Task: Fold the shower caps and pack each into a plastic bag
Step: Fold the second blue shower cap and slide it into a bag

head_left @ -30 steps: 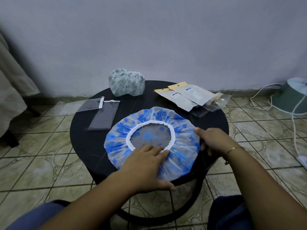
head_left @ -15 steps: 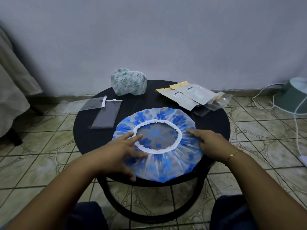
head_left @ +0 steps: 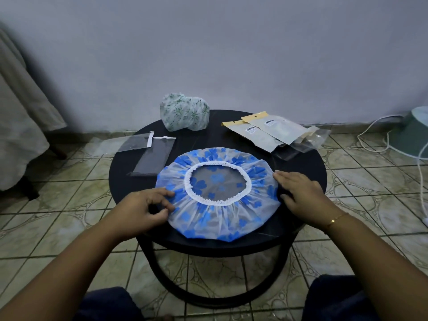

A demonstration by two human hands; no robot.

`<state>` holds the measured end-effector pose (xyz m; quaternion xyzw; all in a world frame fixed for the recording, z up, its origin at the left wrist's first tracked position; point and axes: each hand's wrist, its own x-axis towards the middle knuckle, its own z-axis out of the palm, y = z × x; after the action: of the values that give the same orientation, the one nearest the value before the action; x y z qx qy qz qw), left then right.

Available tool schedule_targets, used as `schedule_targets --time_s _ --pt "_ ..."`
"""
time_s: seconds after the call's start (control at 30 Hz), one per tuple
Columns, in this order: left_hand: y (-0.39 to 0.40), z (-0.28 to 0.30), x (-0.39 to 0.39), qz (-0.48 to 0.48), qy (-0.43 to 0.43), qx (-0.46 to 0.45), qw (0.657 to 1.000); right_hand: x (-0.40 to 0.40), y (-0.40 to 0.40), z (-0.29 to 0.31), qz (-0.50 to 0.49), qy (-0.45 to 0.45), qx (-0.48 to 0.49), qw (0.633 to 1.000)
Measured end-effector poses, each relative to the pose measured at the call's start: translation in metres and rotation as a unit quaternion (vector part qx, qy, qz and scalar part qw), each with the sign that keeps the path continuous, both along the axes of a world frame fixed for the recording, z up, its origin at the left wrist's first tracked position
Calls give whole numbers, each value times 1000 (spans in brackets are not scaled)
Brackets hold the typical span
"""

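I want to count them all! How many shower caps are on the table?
2. The blue-flowered shower cap lies spread flat at the front of the table, between both hands. The green-patterned shower cap sits bunched at the back edge. The packets may hide more.

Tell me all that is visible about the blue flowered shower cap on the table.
The blue flowered shower cap lies spread flat, opening upward, on the near half of the round black table. It looks like thin, translucent white plastic printed with blue flowers, gathered into a white frilled elastic ring around the central opening. It is not yet folded. The left hand pinches its left edge; the right hand rests at its right edge. Its near rim reaches the table edge.
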<state>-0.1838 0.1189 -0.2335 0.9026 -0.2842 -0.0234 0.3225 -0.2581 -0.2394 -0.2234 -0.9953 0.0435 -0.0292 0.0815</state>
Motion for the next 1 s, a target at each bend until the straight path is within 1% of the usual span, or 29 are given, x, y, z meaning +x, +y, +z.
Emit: schedule_targets --time_s 0.07,0.17,0.23,0.27,0.4,0.47,0.53,0.6,0.63,0.7,0.73,0.8,0.87,1.0 --pt "-8 1 -4 7 -45 -4 999 1 0 -2 4 -16 27 999" --pt "-28 4 -7 0 -118 7 993 0 4 -3 3 -37 130 991" --pt "-47 7 -13 3 -120 9 993 0 8 -1 -1 -39 190 981" --pt "-58 9 -17 2 -118 11 993 0 10 -1 -4 -37 205 978" --pt "-101 10 -25 -22 -78 45 996 4 13 2 13 -6 187 982" --pt "-118 9 -25 -65 -52 109 991 6 13 3 27 2 183 983" --pt "-128 7 -26 -119 -38 174 977 7 13 1 40 -3 169 985" --pt "-134 4 -27 -164 -39 203 965 8 11 -2 47 -35 156 986" --pt "-136 2 -26 -179 -41 206 961 9 9 -3 46 -56 167 983" --pt "-137 -1 -25 -197 -41 193 960 11 4 -7 44 -85 222 970" --pt "-136 -1 -24 -204 -43 184 961 11 3 -7 42 -84 247 964" --pt "-136 -2 -23 -213 -47 177 960 12 1 -7 39 -52 271 960" --pt "-136 -2 -23 -217 -47 176 959 14 2 -7 43 -19 259 965" --pt "-134 -3 -23 -223 -52 178 957 18 5 -7 51 -3 192 980"
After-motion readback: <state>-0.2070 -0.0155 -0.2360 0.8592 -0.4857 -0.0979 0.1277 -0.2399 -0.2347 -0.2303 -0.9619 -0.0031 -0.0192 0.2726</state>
